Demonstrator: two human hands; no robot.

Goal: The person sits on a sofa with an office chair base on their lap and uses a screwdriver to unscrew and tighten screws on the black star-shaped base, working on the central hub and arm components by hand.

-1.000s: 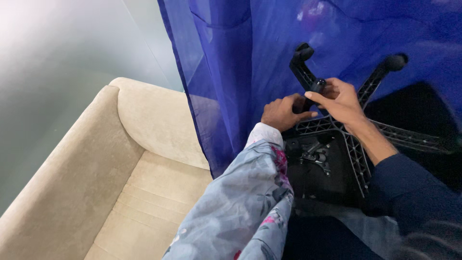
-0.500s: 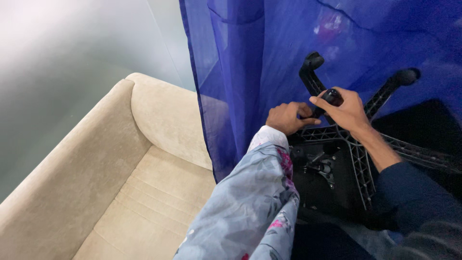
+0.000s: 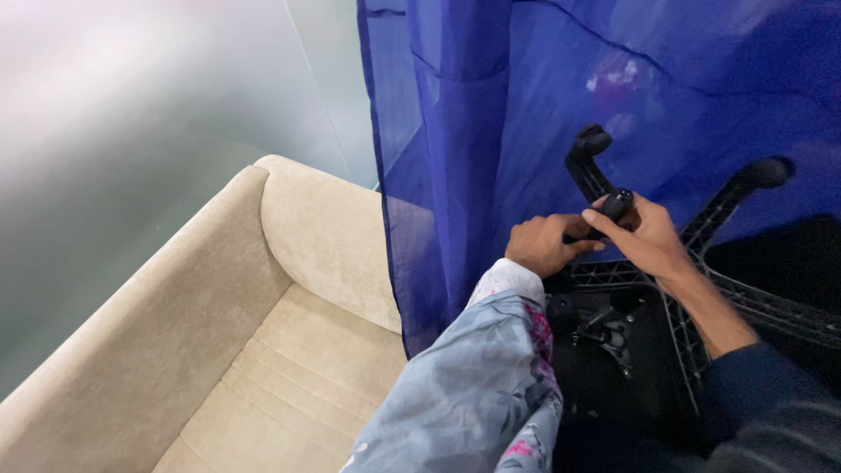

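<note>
An overturned black office chair (image 3: pixel 631 342) lies at the lower right, its underside and mechanism facing me, with black base spokes (image 3: pixel 736 197) reaching up against a blue curtain. My left hand (image 3: pixel 545 245), in a grey flowered sleeve, grips the lower part of a black spoke (image 3: pixel 585 162). My right hand (image 3: pixel 644 236), in a dark blue sleeve, is closed round a small black knob-like part (image 3: pixel 618 203) on the same spoke, just right of the left hand. What the fingers cover is hidden.
A sheer blue curtain (image 3: pixel 491 114) hangs across the upper right. A beige upholstered sofa (image 3: pixel 210 350) fills the lower left, its armrest and backrest beside the curtain. A pale grey-green wall (image 3: pixel 131 131) stands behind it.
The view has shifted, so hands and chair sit lower and further right. Both hands stay on the same spoke, the right hand's grip on the black part slightly turned.
</note>
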